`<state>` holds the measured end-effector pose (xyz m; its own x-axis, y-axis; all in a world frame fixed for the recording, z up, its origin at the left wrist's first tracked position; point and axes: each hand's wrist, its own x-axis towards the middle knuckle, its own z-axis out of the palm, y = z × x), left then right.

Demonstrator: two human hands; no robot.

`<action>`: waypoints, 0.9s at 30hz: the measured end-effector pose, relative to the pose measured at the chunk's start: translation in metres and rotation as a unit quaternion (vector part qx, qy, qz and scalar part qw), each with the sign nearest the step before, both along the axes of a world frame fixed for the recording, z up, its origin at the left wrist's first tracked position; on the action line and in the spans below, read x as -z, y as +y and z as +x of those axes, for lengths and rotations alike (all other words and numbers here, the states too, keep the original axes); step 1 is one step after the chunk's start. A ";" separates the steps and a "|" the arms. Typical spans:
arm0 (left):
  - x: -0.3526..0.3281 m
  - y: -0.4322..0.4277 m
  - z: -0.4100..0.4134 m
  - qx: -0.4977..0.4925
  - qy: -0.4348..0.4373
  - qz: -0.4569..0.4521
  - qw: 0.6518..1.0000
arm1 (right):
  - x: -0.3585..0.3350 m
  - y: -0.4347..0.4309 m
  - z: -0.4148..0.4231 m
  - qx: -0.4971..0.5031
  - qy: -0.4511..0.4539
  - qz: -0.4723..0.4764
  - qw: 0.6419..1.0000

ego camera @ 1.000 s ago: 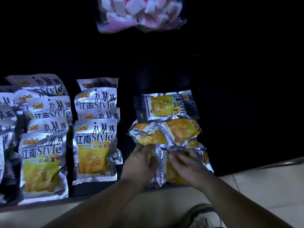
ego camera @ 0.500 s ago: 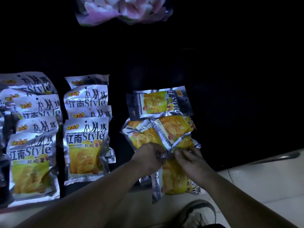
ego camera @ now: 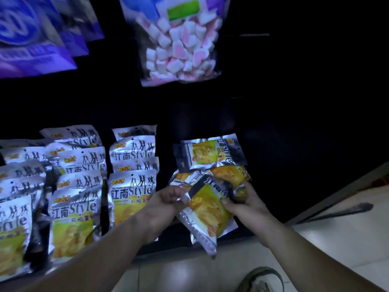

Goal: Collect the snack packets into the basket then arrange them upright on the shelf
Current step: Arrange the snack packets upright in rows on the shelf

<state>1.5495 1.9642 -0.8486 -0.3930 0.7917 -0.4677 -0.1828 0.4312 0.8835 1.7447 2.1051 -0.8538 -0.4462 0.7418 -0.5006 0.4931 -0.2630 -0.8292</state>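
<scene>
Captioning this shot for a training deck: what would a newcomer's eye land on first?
The pale marshmallow bag glows at top centre against the dark. Low centre, the left hand and right hand grip a tilted packet over a loose pile, with overlapping rows of silver packets to their left.

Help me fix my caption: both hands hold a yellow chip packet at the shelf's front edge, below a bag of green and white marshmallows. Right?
No: in the head view the marshmallows are pink and white. The rest stands: the left hand and right hand hold the yellow chip packet at the front edge of the shelf.
</scene>
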 end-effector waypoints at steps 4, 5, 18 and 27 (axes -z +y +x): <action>-0.004 -0.029 0.000 -0.018 -0.062 0.031 0.997 | -0.016 -0.021 -0.027 0.073 -0.001 0.024 0.997; -0.005 -0.035 -0.001 -0.024 -0.075 0.032 0.996 | -0.016 -0.024 -0.032 0.088 -0.002 0.008 0.996; -0.032 -0.046 -0.022 -0.057 -0.019 0.039 0.997 | -0.034 -0.044 -0.064 -0.006 0.063 -0.023 0.998; -0.028 -0.042 -0.059 -0.117 -0.029 0.022 0.992 | -0.031 -0.013 -0.098 -0.113 -0.068 0.212 0.968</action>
